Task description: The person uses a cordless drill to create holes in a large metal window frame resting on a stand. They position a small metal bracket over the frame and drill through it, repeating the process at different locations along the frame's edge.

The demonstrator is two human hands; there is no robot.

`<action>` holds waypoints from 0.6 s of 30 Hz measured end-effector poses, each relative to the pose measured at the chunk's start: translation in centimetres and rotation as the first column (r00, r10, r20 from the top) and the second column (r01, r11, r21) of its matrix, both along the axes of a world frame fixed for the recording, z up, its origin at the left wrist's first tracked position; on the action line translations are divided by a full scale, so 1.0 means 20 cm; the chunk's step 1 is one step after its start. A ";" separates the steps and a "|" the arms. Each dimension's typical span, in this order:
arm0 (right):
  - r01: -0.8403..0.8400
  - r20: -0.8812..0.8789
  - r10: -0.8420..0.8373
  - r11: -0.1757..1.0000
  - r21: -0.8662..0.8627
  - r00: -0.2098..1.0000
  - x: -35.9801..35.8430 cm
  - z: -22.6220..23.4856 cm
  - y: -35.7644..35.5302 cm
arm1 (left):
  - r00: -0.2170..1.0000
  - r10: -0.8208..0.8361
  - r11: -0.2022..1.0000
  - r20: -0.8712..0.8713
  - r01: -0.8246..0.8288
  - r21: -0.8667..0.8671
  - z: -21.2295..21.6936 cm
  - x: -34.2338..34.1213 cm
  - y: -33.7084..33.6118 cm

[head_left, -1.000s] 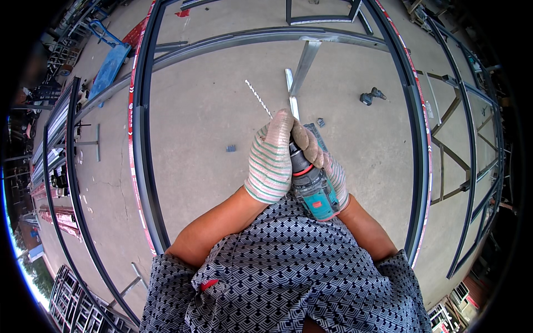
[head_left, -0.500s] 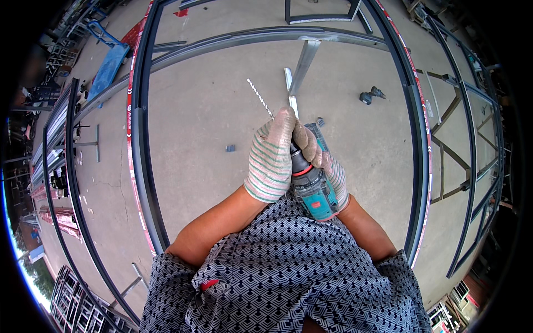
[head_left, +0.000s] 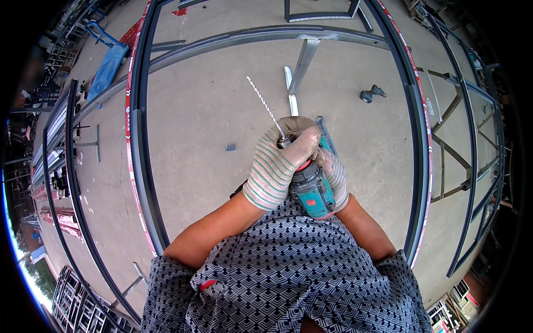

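Note:
A teal and black cordless drill [head_left: 314,195] is held in front of my body, its nose pointing away from me. My left hand [head_left: 273,171], in a striped work glove, wraps round the drill's chuck [head_left: 285,141], with the thumb lying across the top. From the chuck a long silvery twist drill bit [head_left: 261,101] sticks out ahead and to the left. My right hand [head_left: 334,176], gloved too, is closed on the drill's right side near the handle, which is mostly hidden. The teal battery base [head_left: 326,136] shows just past the right fingers.
Dark metal frame rails run along the left [head_left: 145,144] and right [head_left: 417,144], joined by a grey crossbar [head_left: 233,40] ahead. A short upright bar [head_left: 304,66] meets it. On the concrete floor lie another power tool [head_left: 372,94] and a small grey piece [head_left: 230,147].
My left hand has turned round the chuck, its thumb swinging right and down. The chuck's tip and more of the bit now show. The drill and right hand have barely moved.

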State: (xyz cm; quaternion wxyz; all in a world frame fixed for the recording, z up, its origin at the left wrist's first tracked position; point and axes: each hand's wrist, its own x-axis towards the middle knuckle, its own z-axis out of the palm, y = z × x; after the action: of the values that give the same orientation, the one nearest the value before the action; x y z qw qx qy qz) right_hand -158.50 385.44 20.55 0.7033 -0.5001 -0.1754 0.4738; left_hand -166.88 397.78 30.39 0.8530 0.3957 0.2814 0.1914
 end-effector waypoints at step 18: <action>-0.132 -0.051 0.137 0.988 0.079 0.989 -0.01 -0.34 -0.05 | 0.981 -0.116 0.991 0.152 0.125 -0.048 0.01 0.02 0.03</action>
State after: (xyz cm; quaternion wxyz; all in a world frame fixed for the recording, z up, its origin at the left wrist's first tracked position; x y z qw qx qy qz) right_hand -158.80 384.54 13.75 0.6928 -0.4466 -0.2068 0.5270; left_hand -166.45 398.34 30.63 0.8927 0.3720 0.1977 0.1602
